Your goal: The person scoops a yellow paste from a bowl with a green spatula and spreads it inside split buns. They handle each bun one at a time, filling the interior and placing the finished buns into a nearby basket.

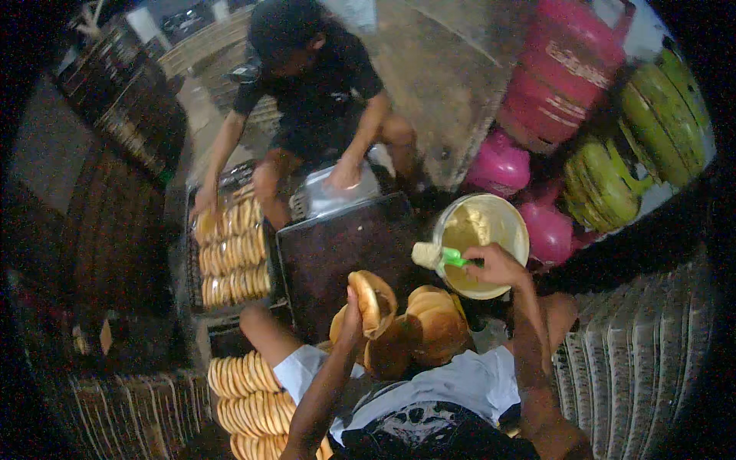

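Observation:
My left hand grips a round golden bun, split so that its cut opens to the right, above the dark tray's near edge. My right hand is closed around a green spatula. A lump of pale cream covers the spatula's tip, just left of the white bucket. Inside the bucket lies more yellowish cream. A pile of round buns sits close in front of my lap, partly behind my left forearm.
A dark tray lies ahead. Across it, a co-worker reaches into a crate of buns and touches a shiny, clear-looking package. More bun rows stand at my left. Pink and green gas cylinders stand far right.

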### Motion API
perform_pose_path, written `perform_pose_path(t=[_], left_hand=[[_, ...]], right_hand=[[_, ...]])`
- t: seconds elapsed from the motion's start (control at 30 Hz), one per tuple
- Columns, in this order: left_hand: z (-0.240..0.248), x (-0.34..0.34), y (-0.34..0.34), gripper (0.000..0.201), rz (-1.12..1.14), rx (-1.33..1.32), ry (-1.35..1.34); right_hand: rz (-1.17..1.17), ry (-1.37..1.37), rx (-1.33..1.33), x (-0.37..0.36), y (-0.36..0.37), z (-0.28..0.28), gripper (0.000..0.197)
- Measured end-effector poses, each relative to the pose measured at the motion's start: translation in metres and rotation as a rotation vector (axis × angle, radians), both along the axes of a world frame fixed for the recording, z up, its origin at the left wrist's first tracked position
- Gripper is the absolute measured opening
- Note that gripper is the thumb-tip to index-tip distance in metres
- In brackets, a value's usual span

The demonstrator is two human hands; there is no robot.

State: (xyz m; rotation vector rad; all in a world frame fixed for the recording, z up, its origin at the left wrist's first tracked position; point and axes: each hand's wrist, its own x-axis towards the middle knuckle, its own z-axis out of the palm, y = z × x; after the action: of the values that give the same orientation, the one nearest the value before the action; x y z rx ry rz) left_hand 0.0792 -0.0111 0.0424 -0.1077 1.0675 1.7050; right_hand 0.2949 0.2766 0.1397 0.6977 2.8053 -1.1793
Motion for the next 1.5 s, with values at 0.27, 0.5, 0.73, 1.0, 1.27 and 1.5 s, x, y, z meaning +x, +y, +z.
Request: perform_pose_path(t=[0.27, 0.5, 0.73, 1.0, 1.27, 1.5], left_hand=[[0.032, -0.021, -0.004, 0.076, 0.079, 0.281, -0.222], [-0.003, -0.038, -0.006, 0.062, 0.072, 0.151, -0.001], [-0.026, -0.04, 0.001, 0.074, 0.127, -0.039, -0.075], [-0.024, -0.025, 0.012, 0.057, -0.177, -0.037, 0.137], [-0.009, -0.052, 0.014, 0.053, 0.052, 0.192, -0.014], [-0.092, -0.11, 0.071, 0.057, -0.028, -0.494, 1.281]], right_hand=[[0.189, 0.376, 0.466, -0.079, -0.103, -0.001, 0.039], [0.353, 0.082, 0.818, -0.08, -0.14, -0.01, 0.062], [0.297, 0.19, 0.857, -0.047, -0.154, -0.023, 0.062], [0.095, 0.193, 0.855, -0.026, -0.15, -0.053, 0.054], [-0.224, 0.02, 0.512, 0.034, -0.093, -0.053, 0.047], [-0.347, 0.302, 0.397, 0.043, -0.067, -0.038, 0.047]])
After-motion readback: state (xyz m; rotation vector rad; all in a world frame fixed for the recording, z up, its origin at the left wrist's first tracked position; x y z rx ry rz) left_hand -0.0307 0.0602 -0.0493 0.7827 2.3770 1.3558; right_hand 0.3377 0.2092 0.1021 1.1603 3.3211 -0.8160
